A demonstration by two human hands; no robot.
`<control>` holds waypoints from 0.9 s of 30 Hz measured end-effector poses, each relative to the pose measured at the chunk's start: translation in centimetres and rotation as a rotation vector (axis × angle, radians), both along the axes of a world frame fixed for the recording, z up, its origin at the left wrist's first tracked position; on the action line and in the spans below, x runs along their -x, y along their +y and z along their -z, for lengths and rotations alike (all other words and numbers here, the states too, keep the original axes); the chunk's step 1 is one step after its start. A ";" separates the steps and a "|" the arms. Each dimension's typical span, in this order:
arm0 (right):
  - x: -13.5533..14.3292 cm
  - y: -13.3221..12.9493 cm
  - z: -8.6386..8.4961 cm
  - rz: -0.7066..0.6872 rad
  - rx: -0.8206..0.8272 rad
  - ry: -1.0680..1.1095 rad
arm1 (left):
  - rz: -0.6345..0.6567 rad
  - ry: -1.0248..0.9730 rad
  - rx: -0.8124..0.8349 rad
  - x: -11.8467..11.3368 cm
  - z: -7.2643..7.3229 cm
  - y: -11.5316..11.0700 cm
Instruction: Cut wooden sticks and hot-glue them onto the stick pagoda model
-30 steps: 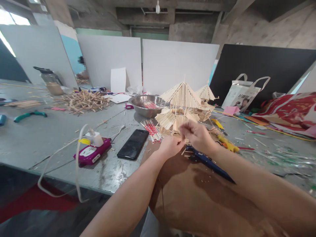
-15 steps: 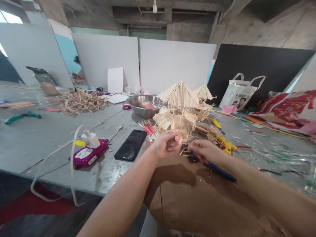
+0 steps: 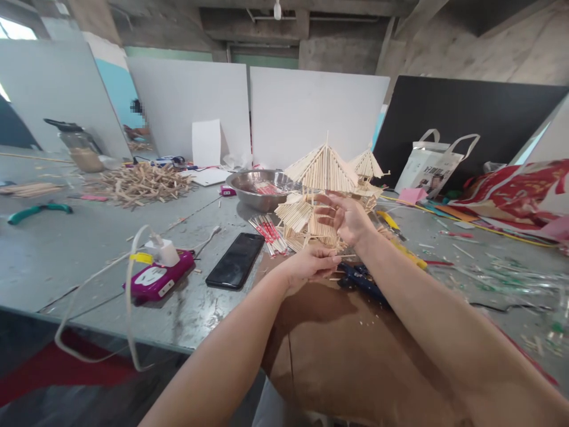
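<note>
Seeing a black phone (image 3: 235,261) lying flat near a purple power strip (image 3: 153,284), with a white charger (image 3: 168,255) sitting atop it. Noticing a bottle (image 3: 80,148) standing far left, and a white tote bag (image 3: 420,166) standing before a black panel (image 3: 471,118), near crumpled red material (image 3: 524,196).

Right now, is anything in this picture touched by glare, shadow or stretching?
In the head view, glare on the tabletop below the phone; a soft shadow on the brown board below the left hand; the right forearm looks stretched, perhaps by a wide lens.
</note>
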State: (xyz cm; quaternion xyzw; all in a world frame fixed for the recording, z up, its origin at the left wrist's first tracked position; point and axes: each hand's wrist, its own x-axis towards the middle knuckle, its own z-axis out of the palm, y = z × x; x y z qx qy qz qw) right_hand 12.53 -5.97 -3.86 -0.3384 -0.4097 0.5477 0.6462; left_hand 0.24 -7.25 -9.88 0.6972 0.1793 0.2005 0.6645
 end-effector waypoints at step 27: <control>-6.5 -1.2 4.3 0.419 0.177 -0.680 | 0.187 0.313 0.120 0.1 -0.7 -0.5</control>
